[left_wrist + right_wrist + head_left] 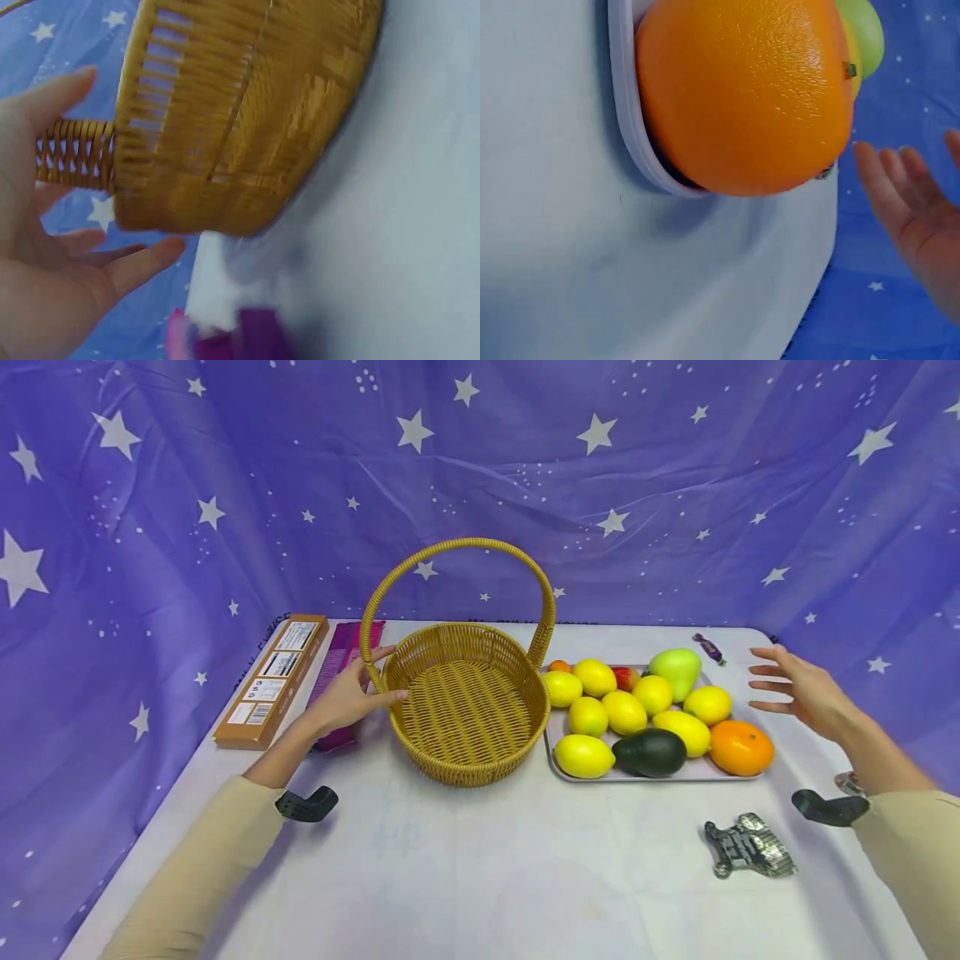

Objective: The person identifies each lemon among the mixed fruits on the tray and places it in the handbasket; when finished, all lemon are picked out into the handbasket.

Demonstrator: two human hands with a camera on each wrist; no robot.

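A woven basket [468,768] with a tall hooped handle stands mid-table, its inside bare. At its left side is my left hand [352,693], thumb and fingers spread around the foot of the handle. The left wrist view shows a gap between the thumb and the handle foot [75,154], so a firm grip is not visible; whether the fingertips touch the wicker is unclear. My right hand [813,693] hovers right of the fruit tray [712,774], fingers extended and holding nothing. Nearest to it is a large orange [741,748], close up in the right wrist view.
Several lemons [585,756], an avocado [649,752] and a green pear [675,673] lie in the tray. Behind it is a purple-wrapped candy [709,649]; in front, a silvery packet [750,846]. Left of the basket are a purple package [337,668] and a brown box [273,685].
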